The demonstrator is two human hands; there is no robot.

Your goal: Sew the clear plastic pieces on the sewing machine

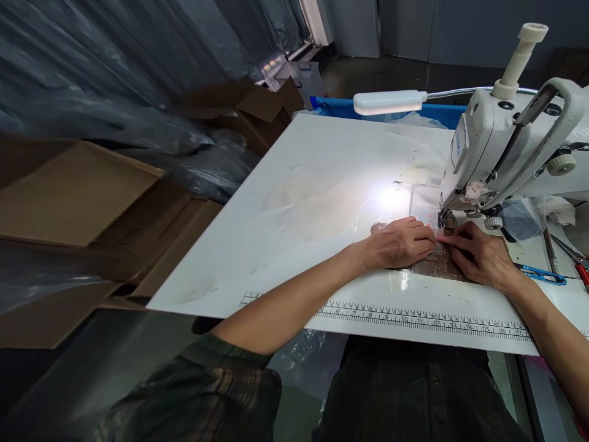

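Observation:
In the head view, a glossy brown sheet [439,265] with a see-through layer lies in front of the needle of a white sewing machine [476,144]. My left hand [407,242] is closed, its fingers curled and pressed on the sheet left of the presser foot [443,219]. My right hand [481,255] is closed too, thumb and forefinger pinching the sheet's edge just right of the foot. The fingertips of both hands nearly meet below the needle. Part of the sheet is hidden under my hands.
Blue thread snips [540,274] and red-handled scissors [580,270] lie to the right. A printed ruler [405,320] runs along the front of the white table [304,202]. A lamp [390,102] hangs over the back edge. Open cardboard boxes [78,190] stand at left.

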